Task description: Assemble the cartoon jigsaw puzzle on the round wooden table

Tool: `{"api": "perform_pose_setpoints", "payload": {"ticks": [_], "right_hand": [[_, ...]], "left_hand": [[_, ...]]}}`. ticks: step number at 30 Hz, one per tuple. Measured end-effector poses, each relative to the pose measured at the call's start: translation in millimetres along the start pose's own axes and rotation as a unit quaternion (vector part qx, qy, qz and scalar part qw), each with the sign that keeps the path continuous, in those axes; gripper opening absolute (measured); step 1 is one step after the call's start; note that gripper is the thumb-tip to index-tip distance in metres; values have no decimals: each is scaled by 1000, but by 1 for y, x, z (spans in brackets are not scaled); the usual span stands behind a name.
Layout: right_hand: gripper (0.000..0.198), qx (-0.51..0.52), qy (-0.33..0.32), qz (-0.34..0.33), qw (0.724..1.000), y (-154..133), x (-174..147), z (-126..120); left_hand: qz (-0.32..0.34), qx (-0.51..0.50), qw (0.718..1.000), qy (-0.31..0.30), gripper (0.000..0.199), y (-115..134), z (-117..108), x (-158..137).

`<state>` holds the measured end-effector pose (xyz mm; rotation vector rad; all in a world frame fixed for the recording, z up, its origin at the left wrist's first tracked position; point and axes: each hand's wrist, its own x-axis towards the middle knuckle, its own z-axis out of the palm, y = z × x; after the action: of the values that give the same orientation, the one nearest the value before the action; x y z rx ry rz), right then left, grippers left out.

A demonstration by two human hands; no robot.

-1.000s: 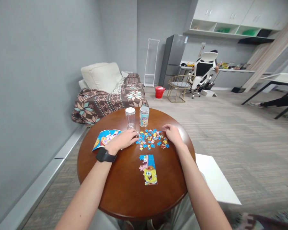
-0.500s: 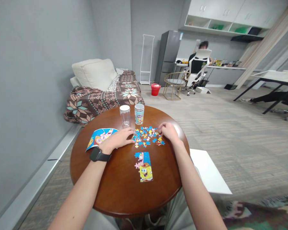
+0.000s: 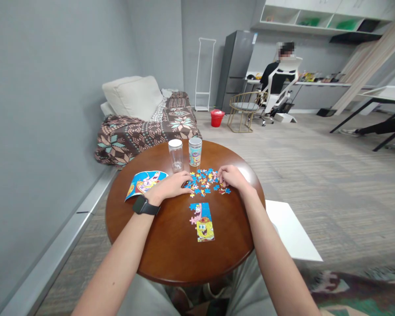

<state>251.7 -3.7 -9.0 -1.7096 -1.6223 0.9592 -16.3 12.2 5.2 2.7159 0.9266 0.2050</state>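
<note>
Loose jigsaw pieces (image 3: 204,179) lie in a pile on the round brown table (image 3: 171,259). My left hand (image 3: 175,185) rests at the pile's left edge, thumb and fingers apart, with nothing visible in it. At the right edge, my right hand (image 3: 232,177) has its fingers bent down over the pieces; whatever the fingertips pinch is hidden. Closer to me is a joined puzzle section (image 3: 204,223) with a yellow and a pink cartoon figure. A curled picture sheet (image 3: 144,183) lies left, partly behind my left hand.
Behind the pile stand a clear jar (image 3: 176,156) with a white lid and a printed can (image 3: 195,152). A covered sofa (image 3: 145,127) adjoins the far side. A white board (image 3: 292,230) is low at the right. Farther off, a person (image 3: 276,77) sits in a chair.
The camera view has shifted, so the table appears slightly higher and farther right. My right hand has moved slightly left over the pieces, its fingers more bent. My left hand stays beside the pile.
</note>
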Motion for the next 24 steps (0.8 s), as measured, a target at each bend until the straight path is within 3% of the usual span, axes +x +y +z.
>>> {"api": "perform_pose_setpoints", "payload": {"ticks": [4,10,20,24], "right_hand": [[26,-25,22,-28,999,2,2,-2],[28,-17,16,-59,998,4,4,-1],[31,-26,-4,-94,995,-3,0,1],[30,-88,52,-151,983,-9,-7,-5]], "left_hand": [[2,4,1000,-1,32,1,0,0],[-15,-1,1000,-15,48,6,-2,1],[-15,25,1000,-7,36,5,0,2],[-3,21,1000,10,36,2,1,2]]}}
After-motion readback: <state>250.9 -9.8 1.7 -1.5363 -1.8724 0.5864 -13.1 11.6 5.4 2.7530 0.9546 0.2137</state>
